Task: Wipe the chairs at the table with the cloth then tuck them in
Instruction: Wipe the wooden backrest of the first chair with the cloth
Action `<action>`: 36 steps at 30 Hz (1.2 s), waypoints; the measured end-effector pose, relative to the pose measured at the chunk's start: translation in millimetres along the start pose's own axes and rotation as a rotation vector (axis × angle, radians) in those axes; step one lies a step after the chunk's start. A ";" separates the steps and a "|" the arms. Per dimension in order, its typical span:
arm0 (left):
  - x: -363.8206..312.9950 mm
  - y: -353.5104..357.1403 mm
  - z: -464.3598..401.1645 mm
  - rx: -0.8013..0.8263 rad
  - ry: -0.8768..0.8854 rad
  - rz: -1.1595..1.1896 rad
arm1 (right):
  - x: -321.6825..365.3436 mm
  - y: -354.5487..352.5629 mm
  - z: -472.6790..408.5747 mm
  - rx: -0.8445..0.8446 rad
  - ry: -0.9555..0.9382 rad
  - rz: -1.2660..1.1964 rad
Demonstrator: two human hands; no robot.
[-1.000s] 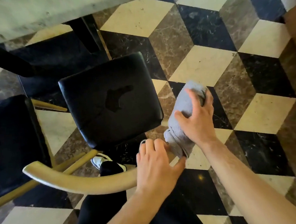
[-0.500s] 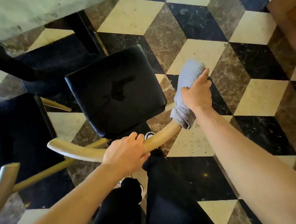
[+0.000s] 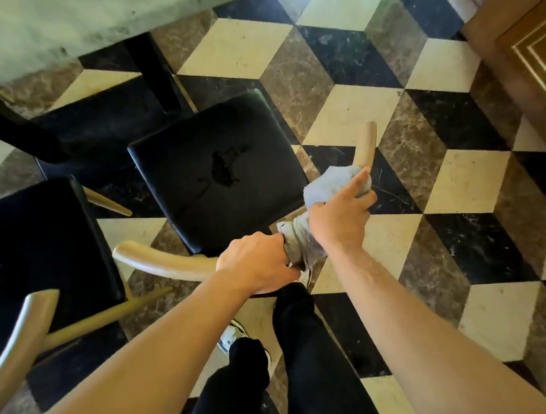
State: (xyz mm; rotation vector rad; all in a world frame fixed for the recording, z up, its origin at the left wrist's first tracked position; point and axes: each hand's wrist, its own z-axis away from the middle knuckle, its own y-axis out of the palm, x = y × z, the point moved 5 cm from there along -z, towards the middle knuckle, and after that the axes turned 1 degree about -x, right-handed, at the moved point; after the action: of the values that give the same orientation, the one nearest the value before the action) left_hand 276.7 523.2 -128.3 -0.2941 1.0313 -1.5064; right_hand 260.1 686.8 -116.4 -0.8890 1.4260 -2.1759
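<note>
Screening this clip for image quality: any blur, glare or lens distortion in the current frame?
Head view: sharp on the right hand and grey cloth; wide-angle bending at the edges; soft sheen on the black seat; deep shadow under the table.

No text, label, brand, number or sign can be read anywhere in this view. The white shoe (image 3: 229,337) perhaps carries a mark, but it is too small and blurred to tell.
</note>
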 end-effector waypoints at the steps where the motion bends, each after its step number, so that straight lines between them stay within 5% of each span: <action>1: 1.2 1.0 -2.7 0.038 -0.007 0.034 | 0.9 1.1 -1.5 -0.002 0.004 0.015; 10: 2.6 4.5 -6.5 0.133 0.028 0.019 | 4.1 -15.4 -51.2 0.049 0.051 -0.031; 25: 3.1 5.4 -6.6 0.122 -0.027 0.075 | 27.5 -34.0 -146.6 0.043 -0.141 0.038; 36: 2.1 6.0 -5.9 0.107 -0.091 0.047 | -2.2 -23.7 -66.7 0.083 -0.081 -0.234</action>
State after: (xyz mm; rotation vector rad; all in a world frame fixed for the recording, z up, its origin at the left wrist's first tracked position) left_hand 276.1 524.5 -136.9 -0.2589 0.8774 -1.4870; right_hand 216.1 742.2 -114.2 -1.1503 1.2365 -2.3180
